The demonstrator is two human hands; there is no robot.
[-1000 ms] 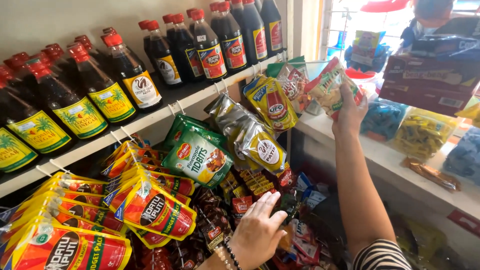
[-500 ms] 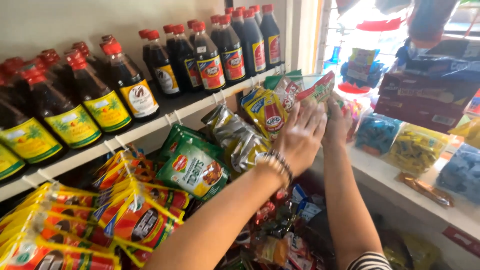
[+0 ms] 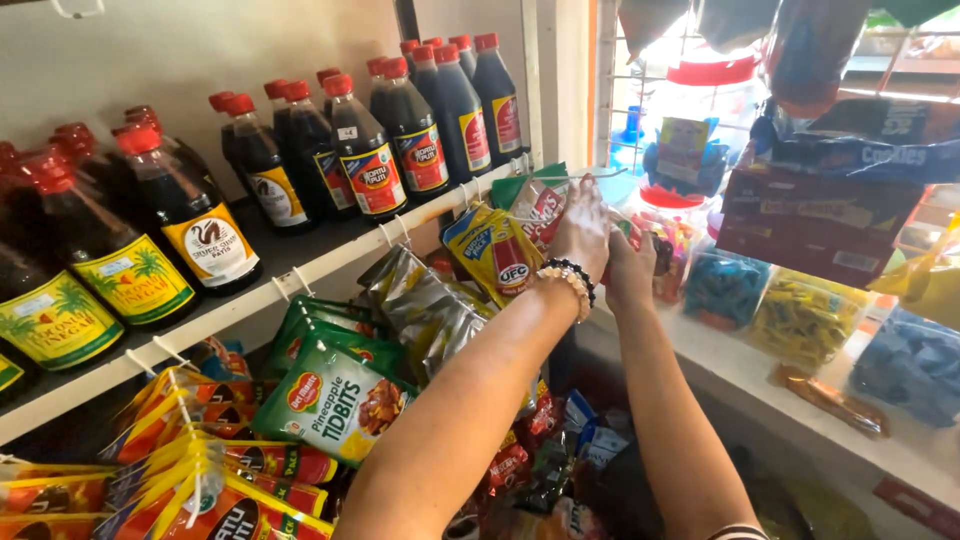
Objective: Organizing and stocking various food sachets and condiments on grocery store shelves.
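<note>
Both hands were raised to the far end of the shelf edge point(image 3: 330, 262), where sachets hung from small white hooks. The left hand point(image 3: 583, 232), a beaded bracelet point(image 3: 568, 280) at its wrist, lay with fingers loosely spread over a green-and-red sachet point(image 3: 535, 205), covering its right side. The right hand point(image 3: 628, 268) sat just beside and slightly lower, mostly hidden behind the left, so whether it gripped anything could not be told. The sachet hung with its long axis vertical, directly under the left palm and to the left of the right hand (the left was plainly the nearer). A yellow-and-blue sachet point(image 3: 485, 255) hung immediately to its left, silver packets point(image 3: 420, 305) lower down. Dark sauce bottles point(image 3: 365, 150) with red caps stood above on the shelf, and green pouches point(image 3: 335, 400) hung well apart, nearer the camera.
</note>
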